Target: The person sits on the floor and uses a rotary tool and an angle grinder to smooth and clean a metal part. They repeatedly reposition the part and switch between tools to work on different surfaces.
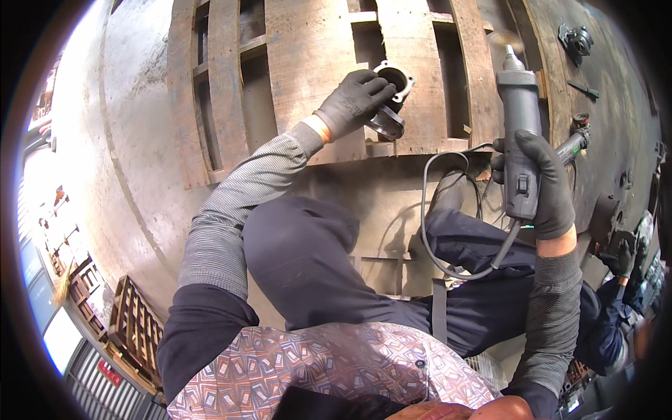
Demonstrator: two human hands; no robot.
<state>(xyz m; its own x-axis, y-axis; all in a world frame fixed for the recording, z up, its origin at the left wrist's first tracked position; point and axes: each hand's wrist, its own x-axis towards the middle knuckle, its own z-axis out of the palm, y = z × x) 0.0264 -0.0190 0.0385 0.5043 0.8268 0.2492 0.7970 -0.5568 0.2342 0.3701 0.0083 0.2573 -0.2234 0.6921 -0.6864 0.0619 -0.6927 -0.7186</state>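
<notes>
Patterned apron cloth (315, 364) spreads nearest the camera, with the wearer's dark trousers (308, 259) bent at the knee just beyond it.

The left hand (353, 103), in a dark grey glove, grasps a metal part (389, 122), its fingers closed over the left side of an open ring flange with lugs around the rim. A rounded, shiny portion of the part hangs toward the near side, below the fingers. It sits over the near half of a wooden pallet (308, 49); whether it touches the boards cannot be told.

The right hand (549, 189), gloved alike, is wrapped around the lower body of a grey grinder (519, 112). The tool points away from the wearer, along the pallet's right side, its nose well apart from the part. At the far end the tip is a brownish blur. From its near end a grey cable (425, 224) loops left, then back toward the pallet.

Right of the grinder, a second tool (570, 148) lies slanted, a green mark on its body. Farther off on the right rests a black fitting (578, 42), with a slim dark piece (583, 89) nearer. A co-worker's gloved hand (621, 259) shows at the right rim. Left, beyond the pale floor (133, 91), leans a slatted crate (134, 332).
</notes>
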